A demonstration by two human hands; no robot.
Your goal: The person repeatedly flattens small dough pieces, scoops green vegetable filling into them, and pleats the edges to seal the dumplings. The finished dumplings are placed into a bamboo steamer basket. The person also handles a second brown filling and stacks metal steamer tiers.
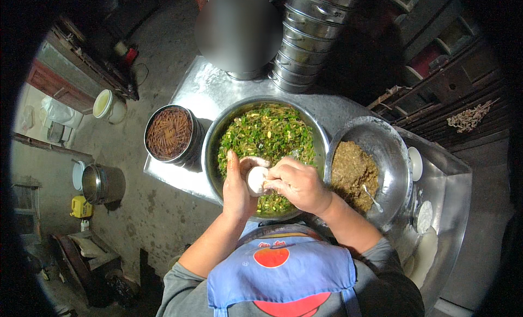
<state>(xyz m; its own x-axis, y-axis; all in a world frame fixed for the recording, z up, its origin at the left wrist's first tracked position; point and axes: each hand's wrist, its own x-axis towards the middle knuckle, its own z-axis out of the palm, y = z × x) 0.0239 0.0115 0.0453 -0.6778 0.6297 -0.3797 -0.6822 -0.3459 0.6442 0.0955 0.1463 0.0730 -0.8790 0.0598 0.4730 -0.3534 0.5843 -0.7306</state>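
My left hand point(239, 190) cups a round white dough bun point(257, 181), its thumb and fingers around the side. The fingertips of my right hand point(298, 184) pinch the dough at its right edge. Both hands are above a large steel bowl point(209, 182) of chopped green vegetable filling point(265, 133) with yellow bits. To the right, a second metal bowl point(394, 166) contains a brown minced filling point(353, 174), and a spoon point(372, 198) rests at its lower side. Whatever lies inside the dough is hidden by my fingers.
Round steamer trays with a brown woven liner point(169, 133) stand at the left table edge. Tall stacked metal steamers point(302, 51) rise at the back, beside a blurred round area. A metal trough point(445, 198) with pale dough point(425, 255) is at right. Buckets point(110, 106) stand on the floor.
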